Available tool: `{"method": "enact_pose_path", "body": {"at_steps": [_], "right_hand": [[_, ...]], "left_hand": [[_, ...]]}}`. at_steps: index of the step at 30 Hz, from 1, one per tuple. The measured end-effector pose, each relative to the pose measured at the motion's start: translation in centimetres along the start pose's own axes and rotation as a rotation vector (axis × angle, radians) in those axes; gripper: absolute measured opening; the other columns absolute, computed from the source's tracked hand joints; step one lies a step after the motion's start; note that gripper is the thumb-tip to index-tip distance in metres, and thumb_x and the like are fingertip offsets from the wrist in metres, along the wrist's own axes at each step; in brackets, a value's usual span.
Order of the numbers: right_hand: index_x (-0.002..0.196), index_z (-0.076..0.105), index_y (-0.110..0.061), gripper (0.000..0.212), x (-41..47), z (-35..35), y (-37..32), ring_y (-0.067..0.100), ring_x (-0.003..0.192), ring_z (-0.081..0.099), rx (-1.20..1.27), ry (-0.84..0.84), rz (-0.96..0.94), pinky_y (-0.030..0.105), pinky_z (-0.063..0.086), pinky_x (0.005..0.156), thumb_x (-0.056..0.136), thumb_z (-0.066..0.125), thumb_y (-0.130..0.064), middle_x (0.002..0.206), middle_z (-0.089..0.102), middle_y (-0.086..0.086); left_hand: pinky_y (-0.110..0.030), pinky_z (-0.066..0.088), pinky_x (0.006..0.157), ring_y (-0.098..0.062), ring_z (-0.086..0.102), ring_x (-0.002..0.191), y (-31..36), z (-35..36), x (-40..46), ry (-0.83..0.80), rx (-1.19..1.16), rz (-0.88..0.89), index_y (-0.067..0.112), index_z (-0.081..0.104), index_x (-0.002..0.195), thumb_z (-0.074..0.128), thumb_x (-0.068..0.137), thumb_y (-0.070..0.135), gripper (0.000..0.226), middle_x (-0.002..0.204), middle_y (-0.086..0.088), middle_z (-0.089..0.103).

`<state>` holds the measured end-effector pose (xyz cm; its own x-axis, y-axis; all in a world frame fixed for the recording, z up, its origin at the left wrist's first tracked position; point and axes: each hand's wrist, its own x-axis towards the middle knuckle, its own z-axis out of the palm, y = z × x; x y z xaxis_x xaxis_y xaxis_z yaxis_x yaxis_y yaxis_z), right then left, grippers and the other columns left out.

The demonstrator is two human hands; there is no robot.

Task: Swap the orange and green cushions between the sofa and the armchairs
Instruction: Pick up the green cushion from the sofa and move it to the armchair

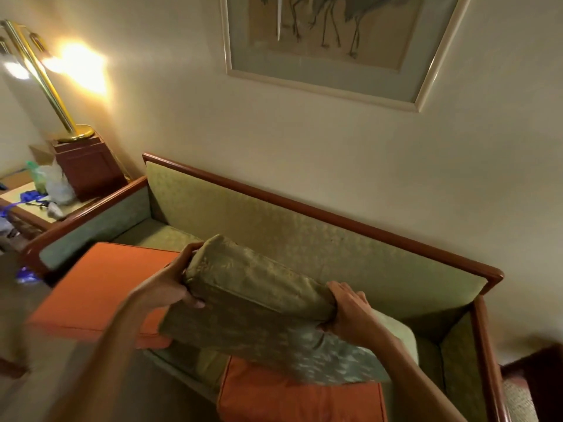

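I hold a green patterned cushion (259,306) tilted above the sofa seat, my left hand (173,284) gripping its left end and my right hand (350,312) its right end. The green sofa (274,220) has a wooden frame and stands against the wall. One orange cushion (100,290) lies on the sofa's left seat, overhanging the front edge. A second orange cushion (298,394) sits at the front, partly under the green one. Another green seat cushion (399,333) shows behind my right hand.
A side table (36,205) left of the sofa carries a brass lamp (45,83) on a wooden box, plastic bags and small items. A framed picture (335,47) hangs on the wall above. Dark wooden furniture (536,376) stands at the right edge.
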<state>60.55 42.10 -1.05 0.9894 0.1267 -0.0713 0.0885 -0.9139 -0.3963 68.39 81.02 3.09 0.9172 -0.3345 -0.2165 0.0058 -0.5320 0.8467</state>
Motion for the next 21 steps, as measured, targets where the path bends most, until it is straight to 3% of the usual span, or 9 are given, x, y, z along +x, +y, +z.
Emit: {"method": "enact_pose_path", "body": {"at_steps": [3, 7, 9, 11, 13, 15, 18, 21], "right_hand": [[0.125, 0.048, -0.023, 0.064, 0.3, -0.8, -1.3, 0.015, 0.115, 0.044, -0.091, 0.018, -0.027, 0.038, 0.034, 0.092, 0.072, 0.078, -0.043, 0.122, 0.052, -0.008], [0.141, 0.038, -0.022, 0.078, -0.7, 4.5, -1.2, 0.02, 0.131, 0.036, -0.18, -0.151, 0.072, 0.046, 0.033, 0.101, 0.074, 0.072, -0.045, 0.137, 0.042, -0.006], [0.143, 0.035, -0.023, 0.079, -1.7, 6.2, -0.5, 0.023, 0.134, 0.032, -0.13, -0.146, 0.171, 0.049, 0.027, 0.108, 0.075, 0.069, -0.044, 0.14, 0.036, -0.004], [0.14, 0.038, -0.024, 0.08, -2.0, 6.0, 0.4, 0.022, 0.129, 0.035, -0.096, -0.078, 0.206, 0.043, 0.027, 0.108, 0.07, 0.068, -0.05, 0.134, 0.039, -0.004], [0.142, 0.036, -0.022, 0.087, -1.8, 5.5, 0.9, 0.023, 0.132, 0.034, -0.104, -0.095, 0.205, 0.04, 0.026, 0.111, 0.068, 0.071, -0.053, 0.138, 0.039, -0.002], [0.146, 0.027, -0.02, 0.099, -1.3, 5.8, 1.1, 0.025, 0.139, 0.028, -0.134, -0.133, 0.199, 0.04, 0.019, 0.116, 0.066, 0.076, -0.053, 0.146, 0.035, 0.001], [0.151, 0.012, -0.02, 0.116, -0.7, 6.8, 0.8, 0.028, 0.142, 0.02, -0.194, -0.178, 0.235, 0.045, 0.014, 0.117, 0.063, 0.079, -0.056, 0.151, 0.029, 0.006], [0.155, 0.002, -0.019, 0.126, -0.5, 7.0, 0.9, 0.03, 0.146, 0.015, -0.231, -0.238, 0.256, 0.051, 0.008, 0.118, 0.064, 0.079, -0.06, 0.156, 0.022, 0.008]], "left_hand": [[-0.025, 0.051, 0.081, -0.009, 0.054, 0.113, -2.7, 1.2, 0.5, 0.018, -0.058, -0.089, 0.051, 0.031, 0.135, 0.091, 0.05, -0.01, 0.121, 0.124, 0.008, 0.057], [-0.044, 0.05, 0.101, -0.032, 0.045, 0.133, -4.6, 6.6, 2.0, -0.04, 0.105, -0.068, 0.046, 0.013, 0.148, 0.084, 0.062, 0.003, 0.119, 0.144, -0.006, 0.042], [-0.056, 0.029, 0.117, -0.045, 0.014, 0.148, -4.4, 10.3, 2.9, -0.105, 0.378, -0.071, 0.049, 0.0, 0.151, 0.079, 0.067, 0.008, 0.122, 0.164, -0.016, 0.005], [-0.062, -0.006, 0.117, -0.051, -0.029, 0.141, -3.1, 13.3, 3.5, -0.033, 0.718, -0.039, 0.041, -0.005, 0.155, 0.074, 0.074, 0.013, 0.116, 0.156, -0.024, -0.033], [-0.059, -0.019, 0.113, -0.044, -0.045, 0.134, -1.1, 15.4, 4.2, 0.008, 0.869, 0.089, 0.026, 0.004, 0.158, 0.071, 0.08, 0.017, 0.103, 0.149, -0.024, -0.045], [-0.059, -0.019, 0.116, -0.041, -0.034, 0.143, -0.2, 17.6, 5.3, -0.078, 0.94, 0.192, 0.02, 0.006, 0.159, 0.072, 0.082, 0.024, 0.101, 0.158, -0.023, -0.03], [-0.059, -0.011, 0.118, -0.039, 0.003, 0.149, 0.4, 19.5, 6.1, -0.207, 1.027, 0.154, 0.022, -0.003, 0.158, 0.08, 0.075, 0.044, 0.12, 0.161, -0.02, 0.011], [-0.058, -0.002, 0.12, -0.035, 0.01, 0.147, 0.1, 19.6, 6.4, -0.189, 1.044, 0.128, 0.021, 0.008, 0.156, 0.085, 0.067, 0.049, 0.121, 0.157, -0.015, 0.017]]}}
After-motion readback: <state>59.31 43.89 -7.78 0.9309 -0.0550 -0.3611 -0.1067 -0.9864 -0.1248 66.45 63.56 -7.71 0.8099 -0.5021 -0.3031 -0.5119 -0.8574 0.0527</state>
